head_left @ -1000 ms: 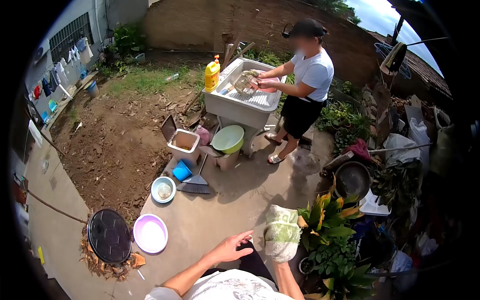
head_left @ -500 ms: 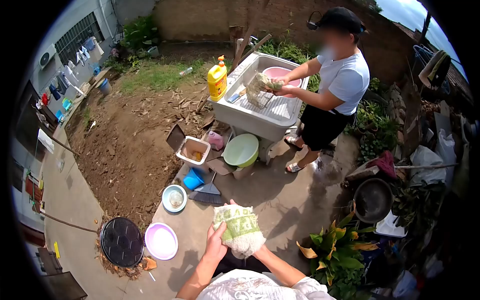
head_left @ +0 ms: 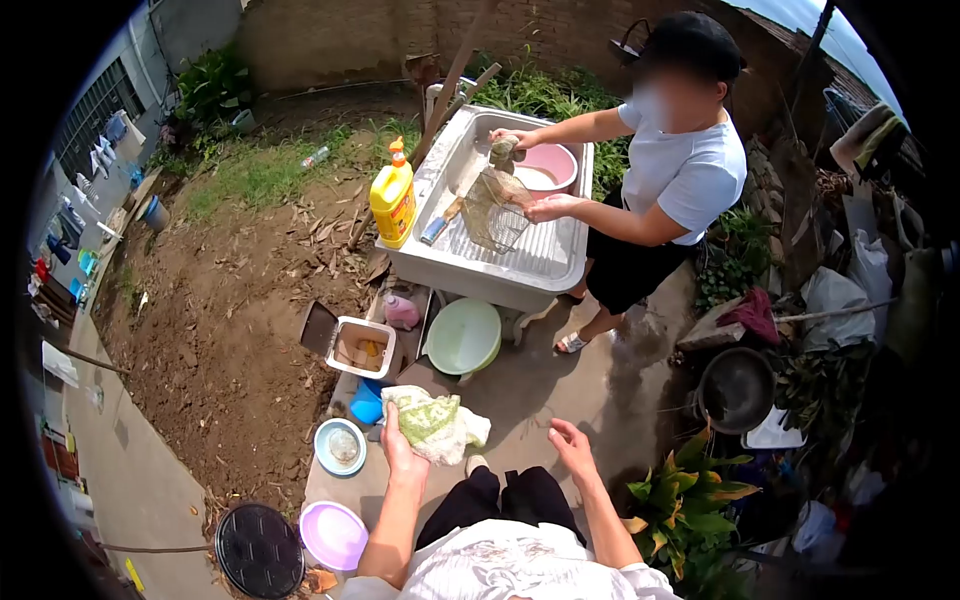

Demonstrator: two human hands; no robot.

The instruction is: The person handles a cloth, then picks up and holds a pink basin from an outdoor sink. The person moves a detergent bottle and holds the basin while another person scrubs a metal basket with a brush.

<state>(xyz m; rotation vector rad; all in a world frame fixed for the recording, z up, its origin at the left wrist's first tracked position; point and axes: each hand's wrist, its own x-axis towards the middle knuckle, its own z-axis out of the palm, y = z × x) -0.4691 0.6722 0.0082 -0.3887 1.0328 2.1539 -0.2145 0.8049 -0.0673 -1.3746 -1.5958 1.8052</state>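
A crumpled green-and-white towel (head_left: pixel 436 424) is in my left hand (head_left: pixel 402 452), gripped at its left side with the rest hanging toward the middle. My right hand (head_left: pixel 572 446) is off to the right, apart from the towel, its fingers spread and nothing in them. Below the towel, one of my shoes shows on the concrete. Nearest to my left hand are a blue bucket (head_left: pixel 367 402) and a pale blue basin (head_left: pixel 341 446) with something whitish inside.
At a stone sink (head_left: pixel 480 272), a person (head_left: pixel 685 170) holds a wire mesh basket (head_left: pixel 492 215) and a greenish cloth. A yellow bottle (head_left: pixel 393 200) stands on the sink's left corner. Beneath are a green basin (head_left: pixel 463 336) and an open bin (head_left: pixel 362 346). A leafy plant (head_left: pixel 690 495) grows at right.
My right hand has let go of the towel and moved right. The towel is now bunched in my left hand, farther left. The person's hands have moved apart, showing the mesh basket.
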